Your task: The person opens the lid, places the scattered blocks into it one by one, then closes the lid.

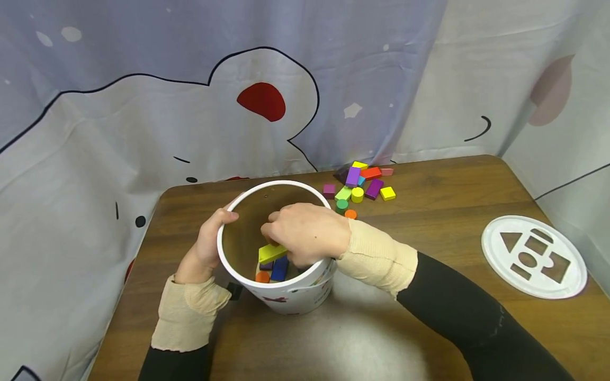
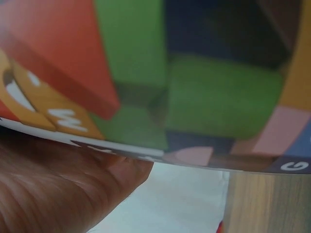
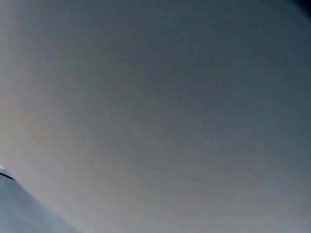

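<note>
A white-rimmed bucket [image 1: 305, 302] stands on the table, tipped a little so that its inside shows. My left hand [image 1: 208, 241] grips its left side, thumb hooked over the rim. In the left wrist view, that hand [image 2: 73, 189] lies against the bucket's brightly printed wall [image 2: 131, 53]. Reaching inside over the right rim, my right hand [image 1: 310, 233] pinches a long yellow block [image 1: 271, 254]; its fingertips are mostly hidden. Below it lie a blue block [image 1: 279, 269] and an orange block [image 1: 262, 277]. A blurred pale surface fills the right wrist view.
Behind the bucket to the right, a loose heap of coloured blocks includes a purple block [image 1: 374, 189], a yellow cylinder [image 1: 357, 194] and a green cylinder [image 1: 341, 206]. A white lid with shaped holes [image 1: 495, 264] lies at the table's right. Patterned cloth [image 1: 143, 121] hangs behind the table.
</note>
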The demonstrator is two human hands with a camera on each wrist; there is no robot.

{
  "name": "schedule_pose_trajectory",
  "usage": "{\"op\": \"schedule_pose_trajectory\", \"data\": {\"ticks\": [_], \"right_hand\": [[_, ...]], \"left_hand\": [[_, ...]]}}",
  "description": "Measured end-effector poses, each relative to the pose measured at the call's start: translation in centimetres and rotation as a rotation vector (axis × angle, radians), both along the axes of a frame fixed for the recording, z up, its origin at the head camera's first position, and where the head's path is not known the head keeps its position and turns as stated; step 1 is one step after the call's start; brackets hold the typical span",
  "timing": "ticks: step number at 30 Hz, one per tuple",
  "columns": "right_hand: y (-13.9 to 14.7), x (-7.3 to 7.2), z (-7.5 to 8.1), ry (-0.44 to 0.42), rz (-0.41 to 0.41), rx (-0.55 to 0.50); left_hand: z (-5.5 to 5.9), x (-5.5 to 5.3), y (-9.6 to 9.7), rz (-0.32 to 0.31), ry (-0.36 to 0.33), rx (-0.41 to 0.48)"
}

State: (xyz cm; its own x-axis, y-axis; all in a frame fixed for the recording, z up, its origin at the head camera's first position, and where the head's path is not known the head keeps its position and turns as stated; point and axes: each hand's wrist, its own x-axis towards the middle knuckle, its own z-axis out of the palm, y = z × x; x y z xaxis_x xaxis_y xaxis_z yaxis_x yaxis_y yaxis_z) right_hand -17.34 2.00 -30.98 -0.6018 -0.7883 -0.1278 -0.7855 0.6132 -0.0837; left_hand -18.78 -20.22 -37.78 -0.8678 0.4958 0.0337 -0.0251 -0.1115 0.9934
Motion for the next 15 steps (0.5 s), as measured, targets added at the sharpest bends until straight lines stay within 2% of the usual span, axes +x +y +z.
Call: {"op": "schedule_pose_trajectory", "data": {"ticks": [2, 7, 15], "right_hand": [[0.06, 0.03, 0.06, -0.002, -0.003, -0.009], [0.30, 0.11, 0.01, 0.060, 0.003, -0.037], [0.35, 0.19, -0.26, 0.104, 0.005, -0.060]], "left_hand": [[-0.03, -0.06, 0.00, -0.005, 0.003, 0.005], [-0.15, -0.20, -0.03, -0.032, 0.004, 0.029], [-0.13, -0.09, 0.05, -0.018, 0.005, 0.031]]}}
